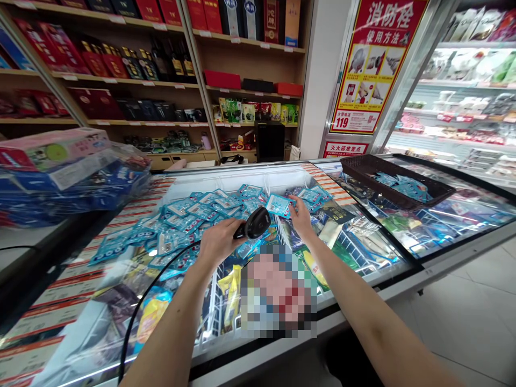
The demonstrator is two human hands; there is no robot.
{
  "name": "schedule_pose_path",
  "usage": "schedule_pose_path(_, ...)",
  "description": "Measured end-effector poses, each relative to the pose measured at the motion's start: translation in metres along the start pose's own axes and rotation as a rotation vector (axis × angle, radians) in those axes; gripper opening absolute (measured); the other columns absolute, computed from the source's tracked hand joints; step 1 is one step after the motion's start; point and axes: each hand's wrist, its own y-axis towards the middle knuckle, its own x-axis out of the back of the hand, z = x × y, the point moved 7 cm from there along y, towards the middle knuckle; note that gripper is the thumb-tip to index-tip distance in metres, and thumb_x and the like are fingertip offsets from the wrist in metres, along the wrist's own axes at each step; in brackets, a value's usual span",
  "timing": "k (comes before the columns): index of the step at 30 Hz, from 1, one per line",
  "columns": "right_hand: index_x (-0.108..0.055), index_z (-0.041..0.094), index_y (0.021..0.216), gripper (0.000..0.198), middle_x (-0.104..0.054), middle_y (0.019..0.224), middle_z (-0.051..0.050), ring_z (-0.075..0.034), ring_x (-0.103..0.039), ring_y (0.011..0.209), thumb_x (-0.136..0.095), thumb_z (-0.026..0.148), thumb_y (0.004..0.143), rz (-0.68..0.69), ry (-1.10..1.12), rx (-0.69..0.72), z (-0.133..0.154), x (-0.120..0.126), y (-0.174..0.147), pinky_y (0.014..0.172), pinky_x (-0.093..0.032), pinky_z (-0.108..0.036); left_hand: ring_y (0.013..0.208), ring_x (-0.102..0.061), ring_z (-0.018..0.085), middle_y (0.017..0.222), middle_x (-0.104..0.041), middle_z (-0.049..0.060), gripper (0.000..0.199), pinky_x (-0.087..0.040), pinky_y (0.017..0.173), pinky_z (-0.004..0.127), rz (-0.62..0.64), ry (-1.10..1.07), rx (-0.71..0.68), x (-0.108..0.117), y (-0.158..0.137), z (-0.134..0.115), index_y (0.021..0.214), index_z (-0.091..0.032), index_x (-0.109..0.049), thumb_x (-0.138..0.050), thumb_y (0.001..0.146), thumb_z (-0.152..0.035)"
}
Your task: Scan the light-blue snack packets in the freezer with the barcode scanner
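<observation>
My left hand point(218, 239) is wrapped round the handle of a black barcode scanner point(257, 222), whose cable trails down to the lower left. With its fingers at the right edge of a small light-blue packet point(279, 205), my right hand point(300, 216) pinches it above the freezer's glass lid. The scanner's head faces toward that packet, a short gap away. Many similar blue packets point(205, 208) lie heaped on the glass to the left. A smaller group of blue packets point(316, 195) lies just beyond my right hand.
A brown tray point(437, 189) with more blue packets stands on the freezer at the right. Plastic-wrapped boxes point(72, 166) are stacked at the left. Rows of price labels point(52, 306) line the glass. Stocked shelves point(161, 80) rise behind, and a chilled display point(463, 91) stands far right.
</observation>
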Motion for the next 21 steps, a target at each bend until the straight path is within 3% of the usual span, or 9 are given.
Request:
schedule_pose_path(10, -0.046, 0.021, 0.111, 0.032, -0.056, 0.081, -0.004, -0.015, -0.055, 0.063, -0.033, 0.039, 0.089, -0.102, 0.098, -0.073, -0.008, 0.004, -0.003, 0.057, -0.046, -0.027, 0.09, -0.061, 0.021, 0.101, -0.066, 0.003, 0.036, -0.041, 0.061, 0.028, -0.054, 0.006, -0.005, 0.001, -0.001, 0.001, 0.111, -0.026, -0.056, -0.047, 0.081, -0.045)
schedule_pose_path(14, -0.05, 0.019, 0.105, 0.031, -0.06, 0.092, -0.007, -0.015, -0.055, 0.067, -0.031, 0.039, 0.09, -0.265, 0.003, -0.058, -0.008, 0.026, -0.006, 0.063, -0.044, -0.028, 0.094, -0.06, 0.022, 0.104, -0.065, 0.004, 0.036, -0.042, 0.063, 0.028, -0.055, 0.009, 0.011, 0.0, -0.001, 0.004, 0.112, -0.026, -0.055, -0.048, 0.08, -0.042)
schedule_pose_path(21, -0.051, 0.015, 0.106, 0.031, -0.059, 0.08, -0.006, -0.019, -0.052, 0.068, -0.038, 0.032, 0.085, -0.424, -0.159, -0.187, -0.038, 0.072, -0.003, 0.071, -0.04, -0.032, 0.091, -0.06, 0.022, 0.101, -0.066, 0.004, 0.036, -0.041, 0.061, 0.028, -0.06, 0.038, 0.006, 0.001, 0.0, 0.003, 0.11, -0.026, -0.056, -0.047, 0.081, -0.044)
